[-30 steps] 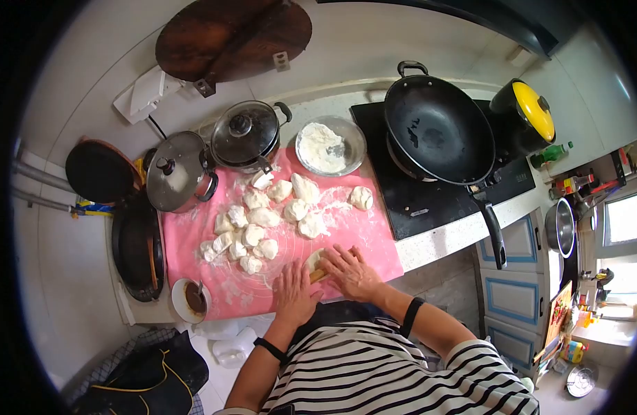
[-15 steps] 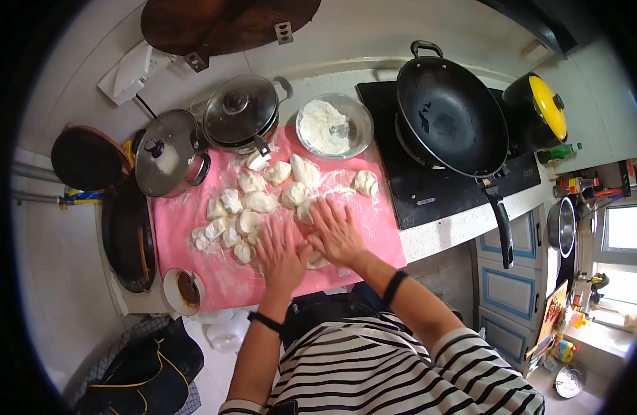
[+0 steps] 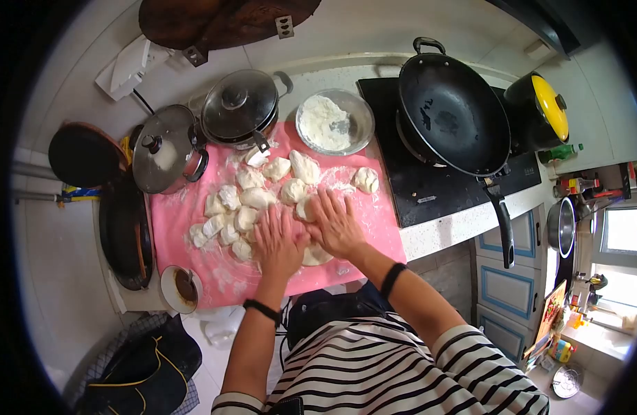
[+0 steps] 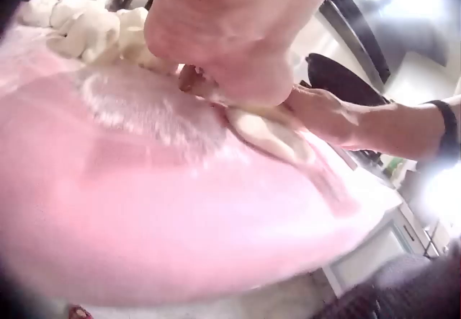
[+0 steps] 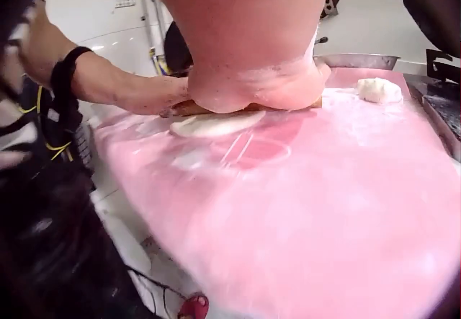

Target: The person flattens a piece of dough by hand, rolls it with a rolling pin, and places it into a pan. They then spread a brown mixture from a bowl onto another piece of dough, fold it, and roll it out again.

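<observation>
Near the left corner of the tabletop (image 3: 414,242), at the near edge of its pink mat (image 3: 166,221), a bowl of brown sauce (image 3: 166,289) is set with a spoon in it. Farther right, toward the far edge, floured dough pieces (image 3: 246,220) are clustered, some touching one another. The left hand (image 3: 279,243) is laid out flat, fingers straight and nothing clutched, its fingertips just beside the cluster; whether a piece is touched cannot be told. If the stroke were carried too far toward the far edge, pieces could be bumped or squashed, because so little room is left ahead of the fingers. If more weight were put on one palm, the dough could be thinned unevenly; where flour is scant, it could be stuck to the mat or to the rolling pin (image 5: 191,108). By the palms the pin is covered and pressed, with only small parts of it exposed in the wrist views. The flattened dough (image 3: 317,256) is placed between the heels of the two hands, on their near side, part of it hidden beneath the right hand (image 3: 338,227), which is likewise spread, unclenched, with straight fingers. Toward the mat's right edge a single lump (image 3: 365,180) is left well apart.
</observation>
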The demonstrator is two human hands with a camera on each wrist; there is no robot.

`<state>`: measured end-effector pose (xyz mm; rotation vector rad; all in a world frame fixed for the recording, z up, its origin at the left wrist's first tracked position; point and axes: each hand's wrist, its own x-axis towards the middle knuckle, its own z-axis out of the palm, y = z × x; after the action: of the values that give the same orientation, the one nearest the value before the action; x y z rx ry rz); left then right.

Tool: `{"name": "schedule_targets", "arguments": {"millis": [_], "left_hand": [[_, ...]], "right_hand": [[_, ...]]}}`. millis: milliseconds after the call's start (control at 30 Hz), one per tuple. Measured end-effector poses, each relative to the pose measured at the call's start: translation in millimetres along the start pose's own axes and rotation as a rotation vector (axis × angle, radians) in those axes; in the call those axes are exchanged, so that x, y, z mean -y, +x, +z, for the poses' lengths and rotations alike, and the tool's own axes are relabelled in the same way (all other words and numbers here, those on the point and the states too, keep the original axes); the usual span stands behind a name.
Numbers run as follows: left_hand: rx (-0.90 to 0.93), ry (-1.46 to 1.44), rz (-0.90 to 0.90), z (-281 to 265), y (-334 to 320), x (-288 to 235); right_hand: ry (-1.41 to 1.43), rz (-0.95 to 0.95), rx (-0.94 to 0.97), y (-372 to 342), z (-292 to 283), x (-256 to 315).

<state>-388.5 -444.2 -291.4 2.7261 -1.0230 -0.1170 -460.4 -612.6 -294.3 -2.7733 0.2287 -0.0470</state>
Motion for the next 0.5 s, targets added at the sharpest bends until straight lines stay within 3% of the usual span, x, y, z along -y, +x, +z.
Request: {"name": "schedule_targets", "arguments": {"millis": [133, 267, 367, 500], "left_hand": [[0.107, -0.024, 0.081, 5.6, -64.0, -17.9], [-0.051, 0.03, 0.019, 6.6, -20.5, 2.4], [-0.01, 0.041, -0.042, 0.7, 2.9, 8.9], [0.101, -0.054, 0.063, 4.6, -48.2, -8.9]], "right_hand": [[0.019, -0.118, 0.199, -72.5, -12.1, -0.6], [0.004, -0.075, 0.052, -21.6, 1.1, 0.7], [0.004, -0.026, 0.04, 6.5, -1.5, 5.0], [0.001, -0.143, 0.152, -58.3, -14.2, -2.8]]}}
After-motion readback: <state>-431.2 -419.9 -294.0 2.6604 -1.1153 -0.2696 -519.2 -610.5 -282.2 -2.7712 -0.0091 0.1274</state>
